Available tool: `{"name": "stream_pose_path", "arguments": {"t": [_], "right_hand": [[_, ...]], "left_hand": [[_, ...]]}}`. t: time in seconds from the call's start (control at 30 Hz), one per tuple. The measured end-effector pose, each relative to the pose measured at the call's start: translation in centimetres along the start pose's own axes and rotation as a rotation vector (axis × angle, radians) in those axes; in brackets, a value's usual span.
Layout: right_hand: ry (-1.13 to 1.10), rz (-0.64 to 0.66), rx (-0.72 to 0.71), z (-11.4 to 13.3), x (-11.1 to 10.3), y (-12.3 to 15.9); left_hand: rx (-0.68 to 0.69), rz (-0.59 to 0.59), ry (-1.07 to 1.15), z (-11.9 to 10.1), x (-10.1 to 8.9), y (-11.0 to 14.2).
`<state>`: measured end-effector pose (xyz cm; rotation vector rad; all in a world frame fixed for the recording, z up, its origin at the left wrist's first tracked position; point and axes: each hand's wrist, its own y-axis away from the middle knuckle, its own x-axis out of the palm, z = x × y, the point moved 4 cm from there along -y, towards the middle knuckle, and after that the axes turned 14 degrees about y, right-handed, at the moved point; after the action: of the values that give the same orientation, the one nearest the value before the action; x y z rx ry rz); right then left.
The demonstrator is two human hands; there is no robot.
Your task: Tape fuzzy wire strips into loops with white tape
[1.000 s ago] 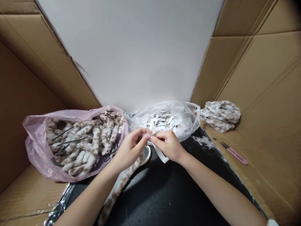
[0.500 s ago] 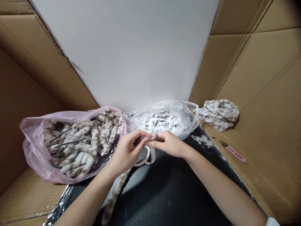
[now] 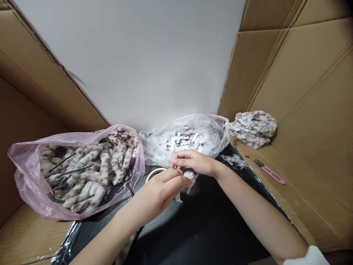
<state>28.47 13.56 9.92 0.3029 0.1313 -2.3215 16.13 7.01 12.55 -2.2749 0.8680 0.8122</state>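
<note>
My left hand [image 3: 164, 187] is closed round a furry strip [image 3: 191, 176]; its fluffy whitish end pokes out past my fingertips, and a brown-and-white length [image 3: 124, 252] shows below my left forearm. Just above, my right hand [image 3: 196, 163] has its fingers curled together near the left fingers; what is between them is too small to make out. Partly behind my left hand lies a roll of tape [image 3: 151, 173]. A short pale piece of tape [image 3: 178, 197] hangs below the left fingers.
A pink plastic bag [image 3: 24, 184] of furry strips with black cords stands left. A clear bag [image 3: 154, 156] holds white tags. To the right are a furry bundle [image 3: 255, 129] and pink-handled thread snips [image 3: 271, 173] on cardboard. Cardboard walls [image 3: 309, 92] flank the black work surface [image 3: 209, 228].
My left hand has turned over, bringing the furry end to the right below my right hand. My right fingers have moved off that end. The view has shifted slightly.
</note>
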Motion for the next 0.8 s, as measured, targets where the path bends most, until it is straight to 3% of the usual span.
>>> {"name": "stream_pose_path", "arguments": {"t": [0.27, 0.5, 0.8], "right_hand": [[-0.003, 0.078, 0.114, -0.1, 0.1, 0.4], [-0.117, 0.281, 0.261, -1.2, 1.1, 0.4], [-0.325, 0.392, 0.300, -3.6, 2.3, -0.5]], "left_hand": [[0.040, -0.062, -0.129, 0.1, -0.3, 0.1], [0.275, -0.082, -0.245, -0.5, -0.5, 0.2], [0.377, -0.102, -0.243, -0.3, -0.7, 0.3]]}}
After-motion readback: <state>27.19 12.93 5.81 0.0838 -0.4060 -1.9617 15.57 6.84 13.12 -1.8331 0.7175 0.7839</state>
